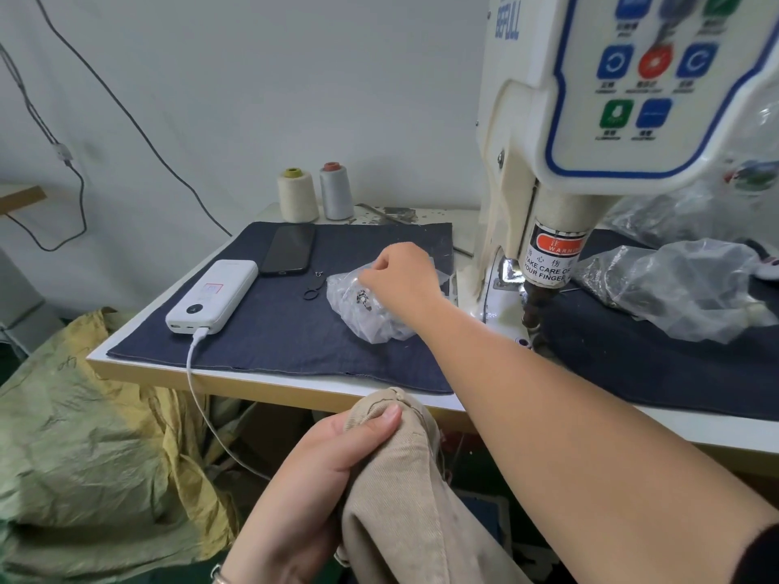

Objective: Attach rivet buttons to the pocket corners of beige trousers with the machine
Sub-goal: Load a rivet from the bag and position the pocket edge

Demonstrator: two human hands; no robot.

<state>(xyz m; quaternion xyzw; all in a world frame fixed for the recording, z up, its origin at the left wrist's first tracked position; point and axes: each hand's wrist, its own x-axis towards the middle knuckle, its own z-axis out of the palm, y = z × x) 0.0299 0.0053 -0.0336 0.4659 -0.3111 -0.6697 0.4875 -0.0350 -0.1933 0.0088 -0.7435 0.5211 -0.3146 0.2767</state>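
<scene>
On the table lie one denim mat, two thread cones, one phone, one power bank and one small clear bag of rivets left of the machine. Right hand reaches across, fingers curled into the bag's top. Left hand grips the beige trousers below the table edge, thumb pressed on the fabric.

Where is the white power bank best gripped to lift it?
Grip the power bank across its long sides near the middle, coming from above. It lies flat on the dark cloth, both long sides are free, and the cable is plugged into the near end, so avoid that end.
</scene>
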